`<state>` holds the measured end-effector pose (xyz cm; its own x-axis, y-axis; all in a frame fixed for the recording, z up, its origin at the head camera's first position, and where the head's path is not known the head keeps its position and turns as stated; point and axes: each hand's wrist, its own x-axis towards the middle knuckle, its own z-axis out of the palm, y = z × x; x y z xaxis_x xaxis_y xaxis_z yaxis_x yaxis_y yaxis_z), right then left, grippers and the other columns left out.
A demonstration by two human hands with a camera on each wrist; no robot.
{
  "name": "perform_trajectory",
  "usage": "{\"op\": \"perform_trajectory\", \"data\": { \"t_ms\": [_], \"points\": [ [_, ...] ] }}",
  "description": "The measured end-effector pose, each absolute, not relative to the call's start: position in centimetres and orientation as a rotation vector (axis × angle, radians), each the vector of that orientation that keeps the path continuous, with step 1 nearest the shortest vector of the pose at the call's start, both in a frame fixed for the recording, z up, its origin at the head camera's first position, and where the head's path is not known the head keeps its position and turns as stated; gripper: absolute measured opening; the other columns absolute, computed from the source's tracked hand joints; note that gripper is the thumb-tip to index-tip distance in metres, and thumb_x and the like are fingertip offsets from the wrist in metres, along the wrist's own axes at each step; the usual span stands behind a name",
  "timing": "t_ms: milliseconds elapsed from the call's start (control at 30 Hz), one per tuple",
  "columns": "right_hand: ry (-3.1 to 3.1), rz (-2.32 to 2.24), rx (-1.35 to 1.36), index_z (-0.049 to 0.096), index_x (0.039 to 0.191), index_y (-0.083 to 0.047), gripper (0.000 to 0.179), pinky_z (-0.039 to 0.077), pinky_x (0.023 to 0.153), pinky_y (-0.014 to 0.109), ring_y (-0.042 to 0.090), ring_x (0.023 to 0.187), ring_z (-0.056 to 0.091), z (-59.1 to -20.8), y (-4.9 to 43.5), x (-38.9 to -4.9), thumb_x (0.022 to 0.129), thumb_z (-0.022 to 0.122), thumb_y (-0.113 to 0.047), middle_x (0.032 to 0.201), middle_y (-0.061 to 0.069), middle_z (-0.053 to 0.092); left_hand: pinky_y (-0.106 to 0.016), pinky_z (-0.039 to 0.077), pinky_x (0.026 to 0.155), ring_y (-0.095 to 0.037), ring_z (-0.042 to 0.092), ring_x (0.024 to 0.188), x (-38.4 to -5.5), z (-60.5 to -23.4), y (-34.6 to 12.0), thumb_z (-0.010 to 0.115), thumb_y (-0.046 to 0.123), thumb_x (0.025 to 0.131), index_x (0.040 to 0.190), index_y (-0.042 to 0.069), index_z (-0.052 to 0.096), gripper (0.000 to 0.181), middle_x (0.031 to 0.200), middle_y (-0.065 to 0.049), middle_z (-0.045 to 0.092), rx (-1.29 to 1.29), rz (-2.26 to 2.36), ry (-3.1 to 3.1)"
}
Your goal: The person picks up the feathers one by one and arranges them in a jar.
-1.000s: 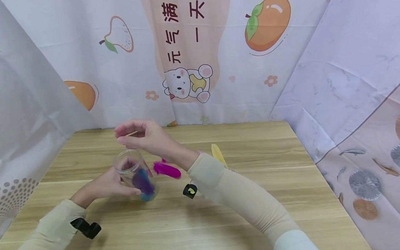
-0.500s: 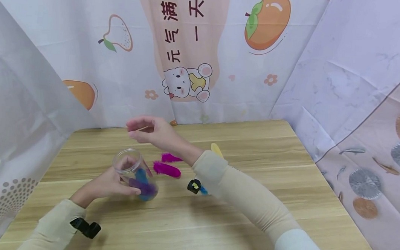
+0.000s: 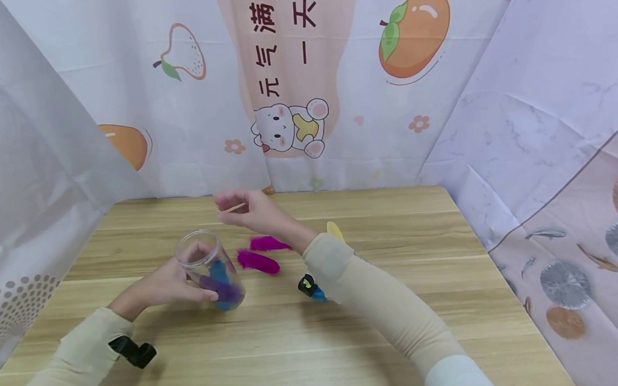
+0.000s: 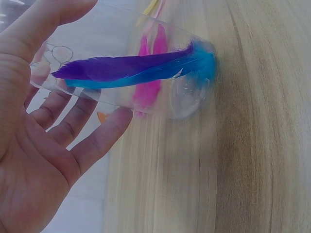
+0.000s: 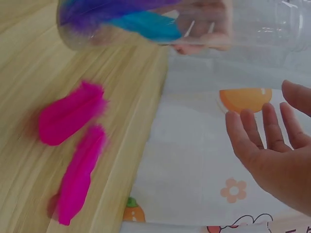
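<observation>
From my station I see the left hand (image 3: 170, 282) wrapped round a clear jar (image 5: 262, 24), thumb on the near side, fingers curved about the far wall. The jar's round mouth faces up above that grip and its base sits below it, at or just over the wooden table (image 3: 258, 353); I can't tell whether it touches, nor whether the jar leans.

Inside the jar, a purple feather (image 4: 112, 66) and a turquoise feather (image 4: 131, 79) lie along each other, reaching from beside the gripping fingers down to the base. Their fluffy ends are at the bottom.

My right hand (image 3: 258, 213) holds nothing. It is raised to the right of the grip and beyond it, apart from the jar, with its fingers loosely bent and the thumb away from them.

On the table to the right of the grip are two magenta feathers: the nearer one (image 5: 72, 115) lies just beside the farther one (image 5: 80, 177), which extends toward the right forearm. Further right of the grip, a yellow feather (image 3: 334, 230) shows partly behind the right sleeve (image 3: 329, 261), and a bit of bright blue (image 3: 319, 294) peeks out next to the black wrist mount (image 3: 306, 284). Beyond both hands hangs a fruit-printed curtain (image 3: 207, 129).
</observation>
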<state>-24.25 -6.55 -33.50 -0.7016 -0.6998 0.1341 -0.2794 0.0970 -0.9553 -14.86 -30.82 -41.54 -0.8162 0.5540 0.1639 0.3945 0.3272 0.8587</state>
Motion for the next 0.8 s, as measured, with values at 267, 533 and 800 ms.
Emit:
{"op": "perform_trajectory", "data": {
  "t_ms": [267,533,800],
  "points": [
    [2.21,-1.315,-1.001,0.056,0.141,-0.005,0.048,0.051,0.091,0.019,0.024,0.121,0.062,-35.7,-6.3,-25.2,0.096,0.072,-0.011,0.133,0.009,0.063,-0.039,0.058,0.081,-0.025,0.06,0.11,-14.7,-41.5,-30.8,0.086,0.001,0.078,0.126,0.008,0.043,0.065,0.124,-0.015,0.057,0.861,1.502,2.423],
    [2.339,-0.943,-1.049,0.051,0.146,-0.004,0.059,0.051,0.096,0.026,0.023,0.118,0.063,-37.6,-6.3,-25.2,0.093,0.075,-0.015,0.14,0.014,0.059,-0.039,0.059,0.081,-0.024,0.061,0.109,-14.7,-41.6,-30.8,0.086,0.0,0.078,0.125,0.007,0.042,0.065,0.123,-0.017,0.055,0.857,1.514,2.406],
    [2.432,-0.671,-1.016,0.052,0.145,-0.003,0.062,0.047,0.105,0.032,0.025,0.127,0.058,-38.9,-6.7,-24.7,0.091,0.079,-0.015,0.138,0.015,0.061,-0.039,0.058,0.082,-0.026,0.061,0.108,-14.7,-41.7,-30.9,0.086,0.001,0.078,0.126,0.008,0.042,0.066,0.121,-0.015,0.055,0.854,1.499,2.423]
  ]
}}
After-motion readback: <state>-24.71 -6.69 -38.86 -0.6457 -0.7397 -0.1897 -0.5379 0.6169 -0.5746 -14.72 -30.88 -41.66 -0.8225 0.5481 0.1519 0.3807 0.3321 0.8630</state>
